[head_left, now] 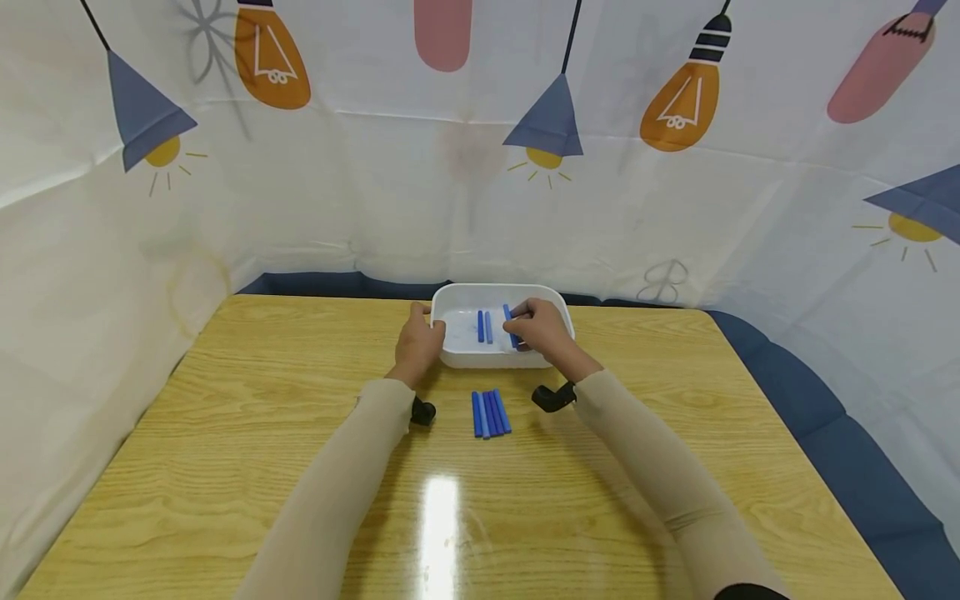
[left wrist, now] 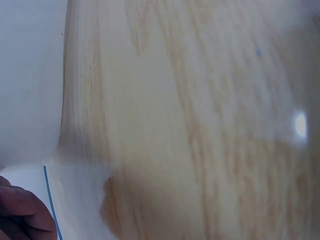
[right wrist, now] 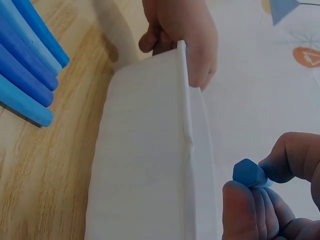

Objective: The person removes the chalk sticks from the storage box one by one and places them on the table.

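Note:
A white plastic tray (head_left: 495, 360) stands toward the back of the table. My left hand (head_left: 417, 343) grips its left rim, thumb on the near side; in the left wrist view only curled fingers (left wrist: 25, 207) show at the lower left. Over the tray's right part, my right hand (head_left: 543, 325) pinches a blue six-sided stick (right wrist: 246, 172) between thumb and fingers. Inside the tray, a dark blue stick (head_left: 481, 327) and a lighter blue stick (head_left: 488, 327) lie side by side. Several more blue sticks (head_left: 491, 414) lie in a row on the table in front.
The wood-grain table (head_left: 225, 433) reflects a bright light near its front. Behind it hangs a white cloth (head_left: 375, 200) printed with lamps and bulbs. Dark blue padding (head_left: 840, 442) runs along the right and back edges. Black straps with small devices (head_left: 553, 397) are on the wrists.

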Tool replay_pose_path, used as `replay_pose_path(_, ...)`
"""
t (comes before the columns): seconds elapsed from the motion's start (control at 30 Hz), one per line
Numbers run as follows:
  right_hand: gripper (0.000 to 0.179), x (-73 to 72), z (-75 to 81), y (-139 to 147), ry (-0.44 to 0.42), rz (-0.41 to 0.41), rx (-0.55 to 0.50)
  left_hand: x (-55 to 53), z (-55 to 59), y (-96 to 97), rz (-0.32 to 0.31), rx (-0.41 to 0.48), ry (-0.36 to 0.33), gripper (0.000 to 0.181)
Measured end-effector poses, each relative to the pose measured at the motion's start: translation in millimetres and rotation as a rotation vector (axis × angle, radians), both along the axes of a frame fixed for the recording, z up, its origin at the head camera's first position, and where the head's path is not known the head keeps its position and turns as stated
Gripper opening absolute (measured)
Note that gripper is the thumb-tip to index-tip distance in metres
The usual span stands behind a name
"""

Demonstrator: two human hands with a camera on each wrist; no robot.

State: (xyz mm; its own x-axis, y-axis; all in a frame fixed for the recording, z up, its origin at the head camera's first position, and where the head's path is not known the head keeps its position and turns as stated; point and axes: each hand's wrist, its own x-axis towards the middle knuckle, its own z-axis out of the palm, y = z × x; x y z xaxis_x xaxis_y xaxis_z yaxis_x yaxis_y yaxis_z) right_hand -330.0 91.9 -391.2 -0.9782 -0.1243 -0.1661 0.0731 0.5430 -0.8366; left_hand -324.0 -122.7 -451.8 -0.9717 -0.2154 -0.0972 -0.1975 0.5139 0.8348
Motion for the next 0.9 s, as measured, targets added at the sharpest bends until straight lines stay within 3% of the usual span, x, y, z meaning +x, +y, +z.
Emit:
replay_pose_path(0.67,0.033,16.8,1.8,10,-0.014,0.05,-0.003,-0.9,-0.5,0.1,0.002,-0.006,-0.003,0.048)
replay_pose_path(0.9,0.045,21.9,-1.9,7,-0.04,0.055,-0.05,-1.1,-0.3,-0.4,-0.003,-0.002,-0.015,0.047)
